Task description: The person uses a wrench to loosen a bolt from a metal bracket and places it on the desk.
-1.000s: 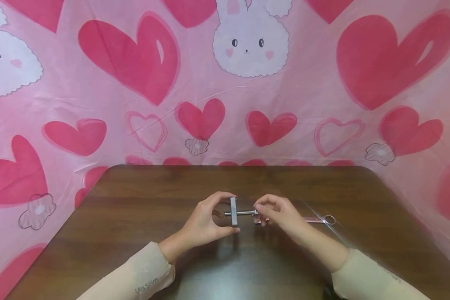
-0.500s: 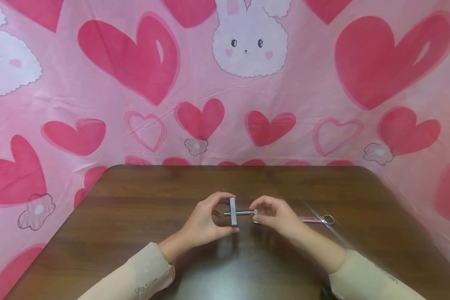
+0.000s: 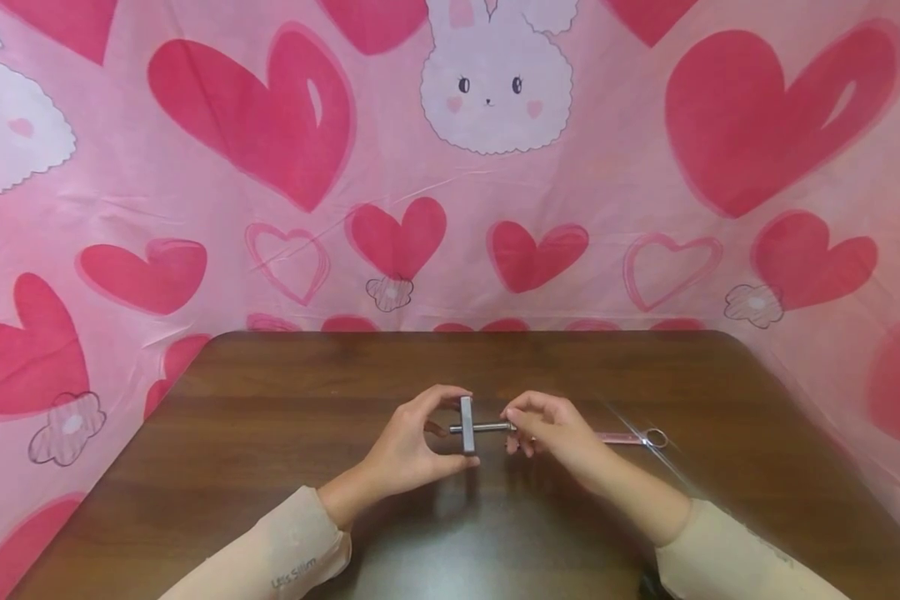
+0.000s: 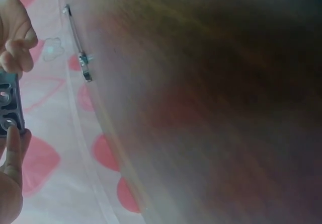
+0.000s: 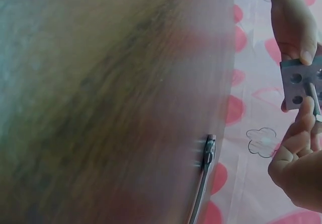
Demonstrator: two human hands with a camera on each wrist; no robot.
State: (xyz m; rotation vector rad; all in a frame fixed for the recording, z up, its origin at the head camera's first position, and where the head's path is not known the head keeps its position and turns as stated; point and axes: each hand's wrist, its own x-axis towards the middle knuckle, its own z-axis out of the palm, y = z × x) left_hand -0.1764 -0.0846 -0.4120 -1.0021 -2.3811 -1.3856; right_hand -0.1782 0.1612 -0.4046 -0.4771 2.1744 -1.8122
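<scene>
1. grey metal block (image 3: 467, 427) is held above the counter (image 3: 307, 375) by the left hand (image 3: 411, 435), its grip spread wide across two opposite edges
2. the bolt (image 3: 489, 427) is set through the block, both ends projecting, and one end is pinched in the narrow grip of the right hand (image 3: 555, 429)
3. round holes (image 5: 296, 78) are seen in the block's face
4. the wrench (image 3: 624, 438) is laid on the counter, partly hidden by the right hand

Left grip (image 3: 412, 429) holds metal block (image 3: 467, 427) (bolt (image 3: 490, 427) running through), right grip (image 3: 555, 429) pinches bolt's right end, over brown table (image 3: 307, 375); ring-ended tool (image 3: 622, 437) lies right, partly hidden; heart-print backdrop (image 3: 615, 167) far.
</scene>
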